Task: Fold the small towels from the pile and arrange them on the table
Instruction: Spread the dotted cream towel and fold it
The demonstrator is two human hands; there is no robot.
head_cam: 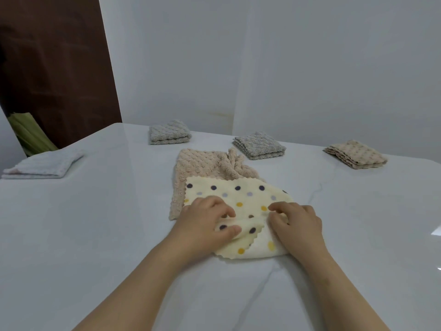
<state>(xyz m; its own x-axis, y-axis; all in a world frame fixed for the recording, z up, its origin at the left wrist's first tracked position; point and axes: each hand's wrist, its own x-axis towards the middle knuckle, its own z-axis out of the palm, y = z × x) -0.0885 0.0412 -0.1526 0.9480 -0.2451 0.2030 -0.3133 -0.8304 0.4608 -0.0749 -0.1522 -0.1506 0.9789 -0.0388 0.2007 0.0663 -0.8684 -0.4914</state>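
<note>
A cream towel with dark, grey and yellow dots (pixel 241 197) lies in the middle of the white table (pixel 95 235), partly over a crumpled beige towel (pixel 202 163). My left hand (pixel 202 223) pinches a raised fold of the dotted towel between thumb and fingers. My right hand (pixel 296 223) rests on the towel's right side with curled fingers that gather the cloth. Four folded towels lie further back: a pale blue one (pixel 45 164) at the left, two grey ones (pixel 169 132) (pixel 259 145), and a beige one (pixel 355 155) at the right.
A white wall stands close behind the table. A dark brown panel (pixel 55 68) and something green (pixel 28 134) are at the far left beyond the table's corner. Bare tabletop stretches to the left, right and near side of the hands.
</note>
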